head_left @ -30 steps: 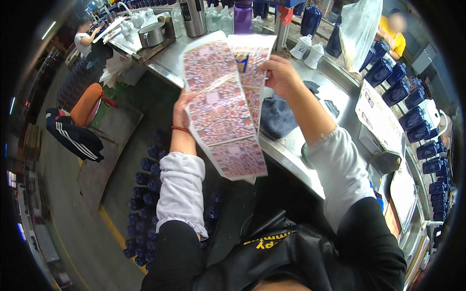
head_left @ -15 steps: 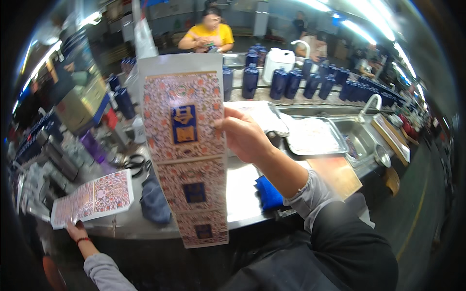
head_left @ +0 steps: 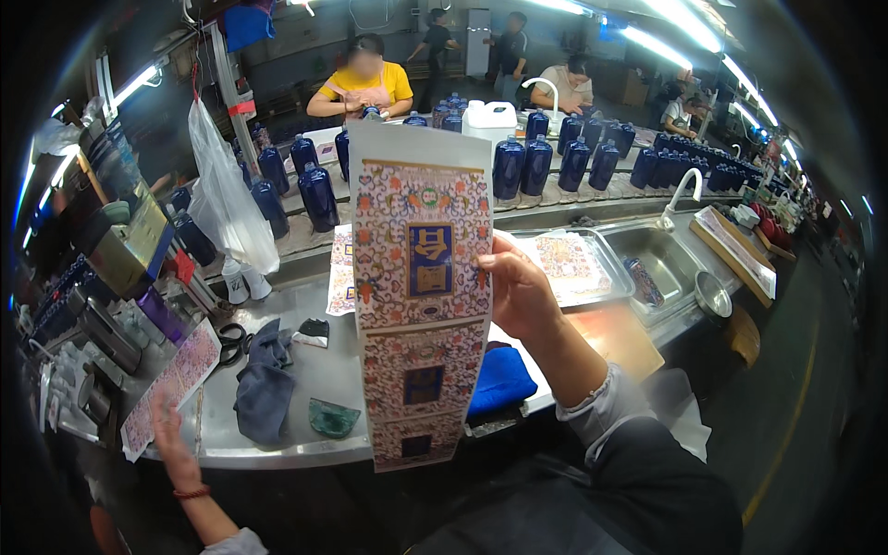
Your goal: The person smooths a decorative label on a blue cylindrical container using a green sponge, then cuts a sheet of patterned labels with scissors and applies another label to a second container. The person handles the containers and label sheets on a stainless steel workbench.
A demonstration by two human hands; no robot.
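Observation:
Upright in front of me hangs a long decal sheet [head_left: 421,319], pale at the top, with a floral print and several blue panels. My right hand [head_left: 523,289] pinches its right edge between thumb and fingers. At the counter's left end, a second floral sheet [head_left: 190,370] lies slanted. Over its near edge is my left hand [head_left: 174,439], slightly blurred, with fingers stretched out and nothing gripped. Black-handled scissors [head_left: 231,344], a grey-blue cloth [head_left: 263,393] and a flat green piece [head_left: 333,418] lie between the two sheets. The hanging sheet hides part of the counter.
A bright blue cloth [head_left: 504,377] and a wooden board [head_left: 615,338] lie to the right. Beyond are a clear tray [head_left: 618,285], a sink [head_left: 680,264] and its faucet [head_left: 683,196]. Dark blue bottles [head_left: 575,165] line the back; a person in yellow [head_left: 365,88] works opposite.
My left hand has let go of the left sheet, which now lies on the counter. The held sheet appears farther right in view, still in my right hand; the view has shifted.

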